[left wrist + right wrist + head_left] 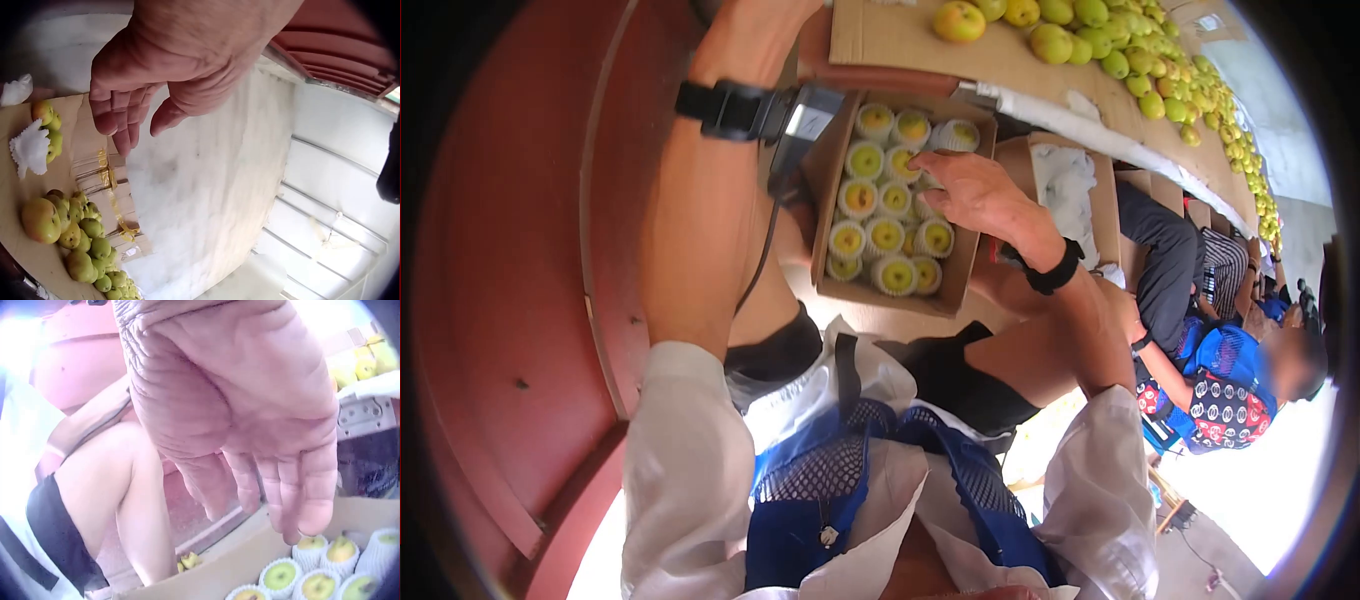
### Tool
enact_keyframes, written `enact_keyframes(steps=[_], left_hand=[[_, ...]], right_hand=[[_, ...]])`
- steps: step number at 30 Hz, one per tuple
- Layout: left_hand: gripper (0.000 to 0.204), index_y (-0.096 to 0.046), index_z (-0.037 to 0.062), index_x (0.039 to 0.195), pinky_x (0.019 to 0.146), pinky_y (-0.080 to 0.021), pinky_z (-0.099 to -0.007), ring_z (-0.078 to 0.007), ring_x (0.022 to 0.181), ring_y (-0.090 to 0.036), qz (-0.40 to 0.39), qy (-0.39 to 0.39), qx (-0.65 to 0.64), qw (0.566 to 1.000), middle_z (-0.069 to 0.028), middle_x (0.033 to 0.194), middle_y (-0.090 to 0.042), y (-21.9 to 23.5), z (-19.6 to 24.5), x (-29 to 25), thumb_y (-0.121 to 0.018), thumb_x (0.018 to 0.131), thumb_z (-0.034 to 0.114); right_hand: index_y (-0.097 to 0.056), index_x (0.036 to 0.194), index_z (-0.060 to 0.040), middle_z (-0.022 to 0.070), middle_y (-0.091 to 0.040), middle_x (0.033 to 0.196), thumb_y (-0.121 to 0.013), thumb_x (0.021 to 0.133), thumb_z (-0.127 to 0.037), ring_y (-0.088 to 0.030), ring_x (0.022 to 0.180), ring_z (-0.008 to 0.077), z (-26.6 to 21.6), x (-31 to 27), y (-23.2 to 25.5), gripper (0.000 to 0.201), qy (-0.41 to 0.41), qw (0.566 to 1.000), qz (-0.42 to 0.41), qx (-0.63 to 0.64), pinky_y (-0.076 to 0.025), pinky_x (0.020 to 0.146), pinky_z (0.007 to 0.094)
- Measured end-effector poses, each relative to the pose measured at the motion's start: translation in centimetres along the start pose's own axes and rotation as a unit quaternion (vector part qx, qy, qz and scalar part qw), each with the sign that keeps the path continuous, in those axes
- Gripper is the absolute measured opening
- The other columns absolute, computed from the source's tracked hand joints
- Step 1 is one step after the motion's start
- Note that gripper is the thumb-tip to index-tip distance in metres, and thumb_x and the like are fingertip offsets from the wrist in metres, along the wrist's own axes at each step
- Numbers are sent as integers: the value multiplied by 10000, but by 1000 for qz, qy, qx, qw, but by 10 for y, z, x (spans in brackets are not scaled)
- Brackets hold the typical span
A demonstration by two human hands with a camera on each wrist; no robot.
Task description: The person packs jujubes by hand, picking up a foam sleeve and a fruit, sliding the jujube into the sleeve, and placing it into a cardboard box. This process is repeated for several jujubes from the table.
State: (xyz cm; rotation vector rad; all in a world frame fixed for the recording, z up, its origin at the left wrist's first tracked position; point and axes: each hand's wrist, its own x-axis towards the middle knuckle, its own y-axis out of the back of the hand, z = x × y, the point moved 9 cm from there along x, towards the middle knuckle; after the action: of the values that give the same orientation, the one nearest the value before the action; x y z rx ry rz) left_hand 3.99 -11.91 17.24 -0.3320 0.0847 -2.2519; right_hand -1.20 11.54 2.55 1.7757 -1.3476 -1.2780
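Note:
My right hand reaches over a cardboard box of yellow-green, apple-like fruits in white foam nets. In the right wrist view, the right hand has its palm showing and fingers extended above the netted fruits, with nothing held. The left forearm leads past the top edge of the head view, which cuts that hand off. Seen from the left wrist, the left hand is empty, fingers loosely bent, above the cardboard-covered table with loose fruits.
A long heap of loose fruits covers the table beyond the box. Beside the box stands a carton with white wrapping. Another person sits at the right. A red panel rises at the left.

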Motion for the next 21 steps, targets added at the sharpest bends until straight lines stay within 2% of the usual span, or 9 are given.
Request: enact_keyframes(steps=[2, 5, 8, 9, 12, 14, 15, 18, 21], left_hand=[[240, -609, -28, 1173, 703, -509, -253, -184, 920, -691, 17, 6, -11, 1000, -128, 1035, -698, 11, 5, 5, -591, 989, 126], [249, -602, -22, 1200, 724, -516, -261, -187, 942, -693, 47, 20, -26, 998, -131, 1070, -702, 19, 12, 0, -577, 996, 118], [279, -583, -15, 1243, 743, -520, -271, -194, 955, -697, 56, 24, -13, 998, -131, 1087, -705, 24, 10, 3, -575, 998, 118], [292, -575, -13, 1257, 750, -523, -274, -196, 960, -697, 52, 29, 3, 998, -130, 1089, -705, 24, 6, 4, -577, 998, 120], [347, -573, -4, 1285, 804, -519, -279, -196, 1003, -689, 4, 33, 66, 997, -122, 1125, -703, 12, -13, 10, -614, 981, 158], [414, -588, -12, 1294, 832, -491, -286, -177, 1054, -675, -33, 32, 144, 989, -119, 1175, -696, -2, -17, 12, -670, 949, 203], [297, -632, -9, 1246, 786, -476, -257, -167, 1026, -700, -7, 34, 156, 987, -117, 1139, -724, -5, -21, 12, -582, 1001, 151], [308, -622, -6, 1260, 775, -474, -251, -175, 1052, -696, 7, 42, 175, 984, -123, 1149, -718, 0, -14, 24, -590, 997, 152], [282, -640, 0, 1235, 735, -467, -239, -162, 1033, -703, 62, 58, 198, 977, -117, 1157, -715, 26, -16, 40, -591, 984, 119]], right_hand=[[-600, 1280, -68, 183, -694, 1088, -659, 904, -216, -642, 1038, 387, -2, -2, 30, 409, 3, 999, 2, -34, -504, 924, 463], [-616, 1252, -61, 197, -702, 1040, -665, 910, -221, -657, 979, 387, 7, -3, 77, 381, 37, 996, 75, -41, -518, 885, 452], [-665, 1174, -53, 200, -707, 1053, -654, 892, -216, -660, 1002, 390, 35, 1, 116, 325, 3, 982, 185, 37, -527, 850, 467], [-683, 1155, -57, 212, -711, 1012, -641, 898, -212, -668, 971, 396, 49, -1, 123, 303, -33, 965, 232, 120, -526, 840, 451], [-697, 1152, -65, 209, -717, 995, -614, 913, -209, -680, 945, 388, 65, -8, 152, 292, -99, 951, 260, 137, -529, 838, 436], [-709, 1141, -71, 204, -725, 986, -609, 916, -213, -689, 939, 376, 87, -9, 177, 285, -93, 923, 346, 137, -531, 839, 431], [-714, 1136, -73, 201, -729, 982, -606, 917, -215, -694, 937, 370, 98, -11, 187, 282, -91, 906, 389, 138, -532, 840, 428], [-723, 1129, -76, 183, -743, 991, -591, 926, -209, -700, 953, 360, 123, -14, 196, 276, -120, 867, 451, 176, -537, 834, 418], [-691, 1152, 15, 122, -753, 922, -597, 945, -163, -710, 814, 170, 127, -10, 196, 290, -110, 851, 465, 220, -530, 777, 292]])
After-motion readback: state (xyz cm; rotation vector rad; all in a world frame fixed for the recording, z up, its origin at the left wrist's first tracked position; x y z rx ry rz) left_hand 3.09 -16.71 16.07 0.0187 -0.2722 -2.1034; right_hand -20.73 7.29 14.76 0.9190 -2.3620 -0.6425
